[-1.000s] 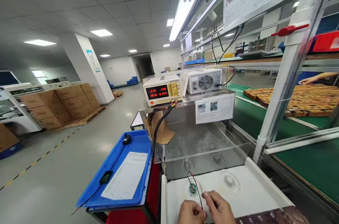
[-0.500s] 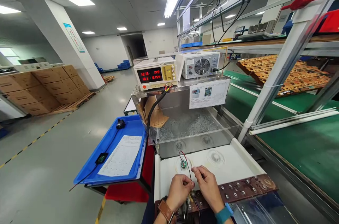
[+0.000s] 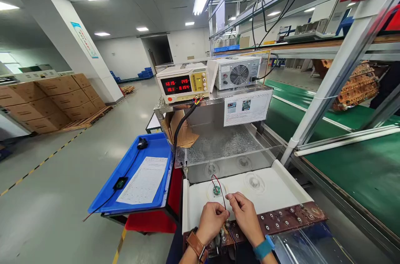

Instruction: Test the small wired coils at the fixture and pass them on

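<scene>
A small round green circuit board [image 3: 216,190] lies on the white tray [image 3: 271,189]. From it a thin red and black wire [image 3: 221,185] loops up and comes down toward my hands. My left hand [image 3: 212,219], below the board, is closed in a pinch on this wire. Just to its right, my right hand [image 3: 244,214] has thumb and forefinger pressed together beside the wire. Whether a small thing sits between those fingertips, I cannot make out. Under both hands runs a brown strip [image 3: 275,223] with rows of metal-ringed holes.
Behind the tray, a metal stand bears a power supply [image 3: 183,83] with red digits and a grey fan-cooled unit [image 3: 239,73]. A blue tray [image 3: 131,143] at left holds a paper sheet [image 3: 143,180] and a cabled module [image 3: 120,183]. A slanted frame post [image 3: 325,80] rises at right.
My hands keep nearly the same pinched pose, with only slight shifts. The view has moved a little. At right, the orange-brown perforated panels beyond the post have moved right and turned.
</scene>
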A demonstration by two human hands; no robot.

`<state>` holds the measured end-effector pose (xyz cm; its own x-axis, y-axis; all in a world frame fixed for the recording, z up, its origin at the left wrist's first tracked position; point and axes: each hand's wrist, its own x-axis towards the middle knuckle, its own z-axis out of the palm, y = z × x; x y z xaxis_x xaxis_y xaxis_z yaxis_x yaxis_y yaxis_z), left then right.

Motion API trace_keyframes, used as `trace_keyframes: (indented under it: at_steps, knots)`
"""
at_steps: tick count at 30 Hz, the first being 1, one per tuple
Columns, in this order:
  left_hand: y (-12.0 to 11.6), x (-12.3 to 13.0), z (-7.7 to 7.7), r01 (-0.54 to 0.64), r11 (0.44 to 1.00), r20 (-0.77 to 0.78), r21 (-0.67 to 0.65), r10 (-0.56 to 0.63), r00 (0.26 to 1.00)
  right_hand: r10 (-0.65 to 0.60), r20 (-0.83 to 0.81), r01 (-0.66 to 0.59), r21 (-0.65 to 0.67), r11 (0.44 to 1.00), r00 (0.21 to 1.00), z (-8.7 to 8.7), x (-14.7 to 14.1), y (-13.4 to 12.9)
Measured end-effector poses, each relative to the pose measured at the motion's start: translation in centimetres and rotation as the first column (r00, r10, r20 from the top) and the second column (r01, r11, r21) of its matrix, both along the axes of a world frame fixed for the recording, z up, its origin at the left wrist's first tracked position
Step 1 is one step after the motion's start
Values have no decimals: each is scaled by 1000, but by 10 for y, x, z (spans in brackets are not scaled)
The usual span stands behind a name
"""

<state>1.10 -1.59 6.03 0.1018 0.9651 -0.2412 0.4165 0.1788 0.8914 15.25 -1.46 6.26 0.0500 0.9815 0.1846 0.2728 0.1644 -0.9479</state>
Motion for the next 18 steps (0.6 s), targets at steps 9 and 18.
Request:
trace_keyframes:
  at_steps: [9,18]
  knots:
    - [-1,-1,3,9,1000,10,-1,-9,1000,3,-7,-3,-1,1000,1000,0,0,0]
    - [0,-1,-1,5,1000,3,-3,-5,1000,0,-12,0,-9,1000,1000,4,0,-1]
